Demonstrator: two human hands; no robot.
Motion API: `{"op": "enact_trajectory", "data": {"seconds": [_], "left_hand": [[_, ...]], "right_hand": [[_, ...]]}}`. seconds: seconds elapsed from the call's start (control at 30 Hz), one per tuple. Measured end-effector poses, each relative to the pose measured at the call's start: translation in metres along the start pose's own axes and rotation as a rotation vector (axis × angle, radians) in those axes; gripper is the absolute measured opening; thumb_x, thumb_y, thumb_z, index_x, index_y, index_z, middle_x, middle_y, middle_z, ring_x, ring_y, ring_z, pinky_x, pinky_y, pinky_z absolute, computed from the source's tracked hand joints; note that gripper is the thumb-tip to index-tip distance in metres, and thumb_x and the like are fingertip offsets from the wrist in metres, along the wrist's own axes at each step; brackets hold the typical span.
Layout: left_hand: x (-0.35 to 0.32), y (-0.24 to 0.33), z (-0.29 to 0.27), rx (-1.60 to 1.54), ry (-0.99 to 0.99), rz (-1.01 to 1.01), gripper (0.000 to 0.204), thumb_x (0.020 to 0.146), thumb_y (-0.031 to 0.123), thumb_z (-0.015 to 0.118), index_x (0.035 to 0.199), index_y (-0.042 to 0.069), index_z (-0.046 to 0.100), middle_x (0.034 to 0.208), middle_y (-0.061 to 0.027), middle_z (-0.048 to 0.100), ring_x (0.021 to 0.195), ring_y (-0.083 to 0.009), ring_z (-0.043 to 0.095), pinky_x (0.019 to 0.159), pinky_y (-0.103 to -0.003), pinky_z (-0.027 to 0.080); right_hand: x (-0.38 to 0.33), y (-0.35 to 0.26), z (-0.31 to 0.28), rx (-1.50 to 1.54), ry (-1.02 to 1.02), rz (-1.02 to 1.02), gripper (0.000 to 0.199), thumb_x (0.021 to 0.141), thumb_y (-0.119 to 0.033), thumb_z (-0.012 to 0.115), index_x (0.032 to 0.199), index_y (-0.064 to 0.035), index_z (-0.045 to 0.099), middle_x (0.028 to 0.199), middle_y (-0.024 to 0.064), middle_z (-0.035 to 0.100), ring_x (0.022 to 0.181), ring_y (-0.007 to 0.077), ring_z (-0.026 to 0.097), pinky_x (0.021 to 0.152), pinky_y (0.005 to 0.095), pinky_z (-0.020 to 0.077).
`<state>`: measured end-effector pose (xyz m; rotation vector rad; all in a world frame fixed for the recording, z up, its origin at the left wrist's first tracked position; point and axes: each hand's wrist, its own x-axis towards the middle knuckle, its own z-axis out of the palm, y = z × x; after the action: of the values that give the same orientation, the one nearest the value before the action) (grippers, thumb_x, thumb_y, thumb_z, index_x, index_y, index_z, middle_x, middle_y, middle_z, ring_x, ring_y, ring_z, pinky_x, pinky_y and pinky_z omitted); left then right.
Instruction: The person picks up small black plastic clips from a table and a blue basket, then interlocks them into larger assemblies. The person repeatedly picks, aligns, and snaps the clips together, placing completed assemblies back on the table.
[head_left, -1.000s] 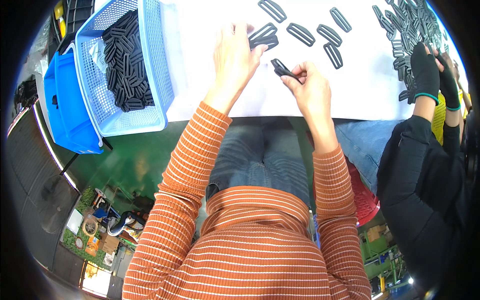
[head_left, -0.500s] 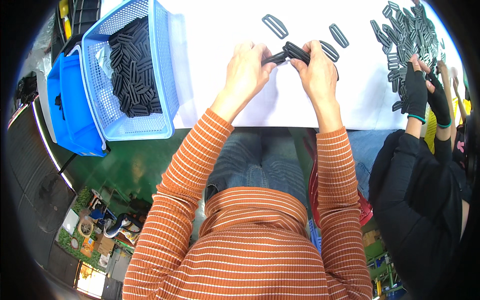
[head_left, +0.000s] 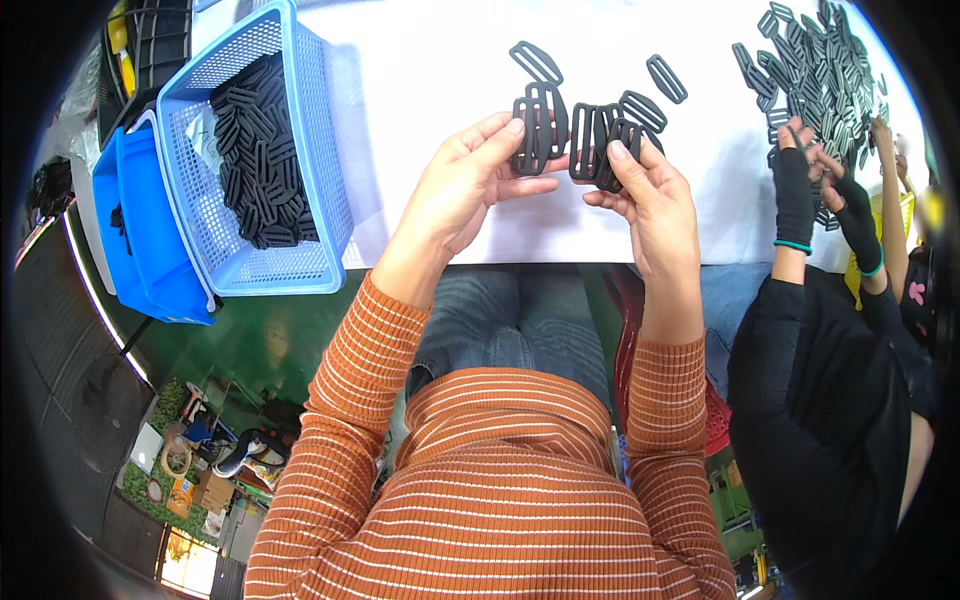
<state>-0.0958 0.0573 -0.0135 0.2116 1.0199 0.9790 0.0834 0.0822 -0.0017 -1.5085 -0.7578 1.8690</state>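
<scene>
My left hand [head_left: 455, 185] is closed on a few black plastic strap buckles [head_left: 532, 135], pinched upright between thumb and fingers. They are flat, slotted frames that overlap each other. Just to the right, my right hand [head_left: 655, 205] grips several more of the same slide buckles [head_left: 601, 145], fanned out with the thumb across the nearest. Both hands hover over the table's near edge, a small gap between the two groups. Beyond them a loose buckle [head_left: 536, 62] lies on the white table [head_left: 420, 60], with another buckle [head_left: 667, 79] to its right.
At left stands a light blue perforated basket [head_left: 318, 150] holding a heap of black buckles [head_left: 262, 160]. A darker blue bin [head_left: 150, 240] is beside it. A big buckle pile [head_left: 825, 80] covers the far right, where a co-worker's black-gloved hands [head_left: 795, 195] are at work.
My hands have turned and moved apart slightly, coming nearer to me. The buckles, edge-on before, now face up and spread in both hands. The co-worker's hands have shifted slightly left and nearer.
</scene>
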Motion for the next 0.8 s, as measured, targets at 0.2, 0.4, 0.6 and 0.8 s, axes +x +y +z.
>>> {"op": "enact_trajectory", "data": {"seconds": [0.2,0.4,0.6,0.8], "left_hand": [[-0.001,0.005,0.009,-0.015,0.011,-0.024,0.035,0.096,0.023,0.042,0.116,-0.004,0.052,0.107,-0.0142,0.061,0.096,-0.0256,0.063,0.079,-0.036,0.055],[0.006,-0.01,0.02,-0.185,0.006,-0.015,0.043,0.097,0.034,0.037,0.119,-0.002,0.048,0.112,-0.0144,0.058,0.1,-0.0231,0.058,0.082,-0.04,0.053],[0.018,0.001,0.056,-0.484,0.101,-0.068,0.047,0.1,0.04,0.023,0.12,0.003,0.045,0.111,-0.0139,0.054,0.103,-0.0248,0.055,0.086,-0.042,0.051],[0.101,0.083,0.087,-0.394,-0.063,0.072,0.057,0.099,0.041,0.018,0.124,-0.006,0.037,0.119,-0.0245,0.049,0.121,-0.0393,0.043,0.101,-0.055,0.037]], "right_hand": [[0.001,-0.008,-0.005,0.013,-0.017,0.034,0.023,0.092,-0.019,0.054,0.104,-0.0007,0.059,0.088,0.008,0.066,0.078,0.0136,0.065,0.063,0.0236,0.0518],[-0.009,-0.014,0.011,-0.206,-0.039,-0.11,0.025,0.091,-0.021,0.056,0.105,-0.0018,0.063,0.085,0.0032,0.066,0.067,0.0055,0.054,0.058,0.0223,0.0437],[-0.003,-0.025,0.036,-0.978,0.247,-0.705,0.04,0.079,-0.012,0.065,0.116,-0.0003,0.056,0.109,0.0159,0.049,0.098,0.0306,0.047,0.083,0.0402,0.0411],[-0.001,-0.056,0.018,-0.844,0.359,-0.814,0.035,0.083,-0.008,0.061,0.116,-0.0005,0.057,0.11,0.0166,0.049,0.098,0.0291,0.05,0.084,0.0377,0.0424]]}}
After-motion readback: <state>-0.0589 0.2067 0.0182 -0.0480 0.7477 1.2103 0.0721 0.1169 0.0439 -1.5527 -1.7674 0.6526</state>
